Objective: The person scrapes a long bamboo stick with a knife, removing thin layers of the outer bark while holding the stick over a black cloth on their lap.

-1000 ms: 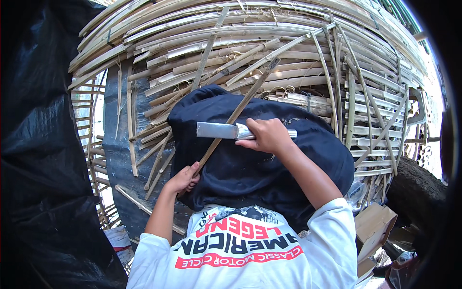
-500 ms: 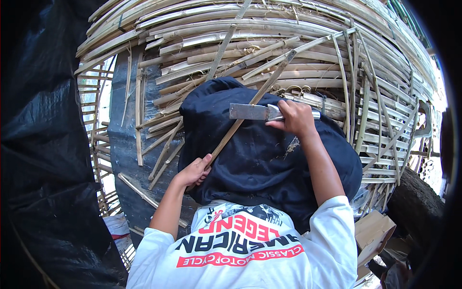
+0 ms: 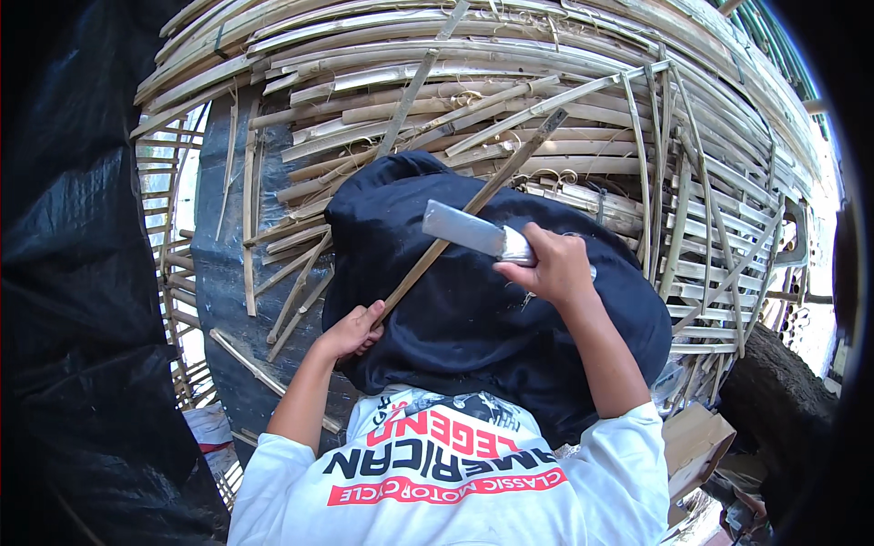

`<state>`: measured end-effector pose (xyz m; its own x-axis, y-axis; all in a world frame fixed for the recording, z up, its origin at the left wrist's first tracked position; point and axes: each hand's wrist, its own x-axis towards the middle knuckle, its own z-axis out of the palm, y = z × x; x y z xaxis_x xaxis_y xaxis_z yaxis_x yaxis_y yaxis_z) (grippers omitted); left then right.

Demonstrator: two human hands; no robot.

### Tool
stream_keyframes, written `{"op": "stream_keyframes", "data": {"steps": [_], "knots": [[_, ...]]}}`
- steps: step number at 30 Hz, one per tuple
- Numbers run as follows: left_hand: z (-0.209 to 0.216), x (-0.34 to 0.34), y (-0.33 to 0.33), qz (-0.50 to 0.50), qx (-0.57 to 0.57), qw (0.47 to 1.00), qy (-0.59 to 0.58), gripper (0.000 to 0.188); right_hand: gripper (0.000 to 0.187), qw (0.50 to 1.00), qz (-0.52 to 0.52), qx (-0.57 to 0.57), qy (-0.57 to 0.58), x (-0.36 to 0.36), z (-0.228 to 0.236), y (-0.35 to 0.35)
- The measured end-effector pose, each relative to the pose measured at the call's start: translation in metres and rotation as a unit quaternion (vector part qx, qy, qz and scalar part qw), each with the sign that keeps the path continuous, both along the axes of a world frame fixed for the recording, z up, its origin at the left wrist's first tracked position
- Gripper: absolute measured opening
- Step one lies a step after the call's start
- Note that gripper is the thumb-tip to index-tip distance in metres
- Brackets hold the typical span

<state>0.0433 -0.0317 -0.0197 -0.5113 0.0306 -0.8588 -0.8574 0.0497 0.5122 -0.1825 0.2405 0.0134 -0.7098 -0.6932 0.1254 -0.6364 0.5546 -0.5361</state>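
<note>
My left hand (image 3: 353, 331) is closed round the near end of a long bamboo strip (image 3: 421, 266). The strip slants up and to the right, away from me, above a black cloth (image 3: 401, 196) that covers my lap. In my right hand (image 3: 555, 264) is a knife (image 3: 462, 227) with a broad, square-ended metal blade and a silvery handle. Its blade lies across the middle of the strip, tip pointing left and slightly away. Whether the edge touches the strip I cannot tell. My right fingers wrap the handle, most of which they hide.
Stacked split bamboo strips (image 3: 382, 82) fill the far side, with thin curled shavings among them. Loose strips lie on a dark sheet (image 3: 218, 227) at left. A black tarp (image 3: 82, 273) hangs farther left. At right are a cardboard box (image 3: 696, 450) and a log (image 3: 778, 387).
My right hand has moved nearer to me with the knife, and the blade has tilted, its tip now pointing farther away. My left hand still grips the bamboo strip.
</note>
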Motion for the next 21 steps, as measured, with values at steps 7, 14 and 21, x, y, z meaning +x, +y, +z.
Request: {"op": "stream_keyframes", "data": {"steps": [7, 14, 21], "knots": [[0.005, -0.010, 0.001, 0.026, -0.029, 0.999, -0.014, 0.071, 0.061, 0.989, 0.045, 0.082, 0.113, -0.060, -0.035, -0.019], [0.004, -0.008, 0.004, 0.033, -0.052, 0.998, 0.018, 0.071, 0.058, 0.997, 0.035, 0.013, 0.066, -0.019, -0.029, -0.041], [0.010, -0.017, 0.004, 0.034, -0.001, 0.999, -0.021, 0.070, 0.056, 0.993, -0.018, 0.036, 0.110, -0.057, -0.033, -0.028]]}}
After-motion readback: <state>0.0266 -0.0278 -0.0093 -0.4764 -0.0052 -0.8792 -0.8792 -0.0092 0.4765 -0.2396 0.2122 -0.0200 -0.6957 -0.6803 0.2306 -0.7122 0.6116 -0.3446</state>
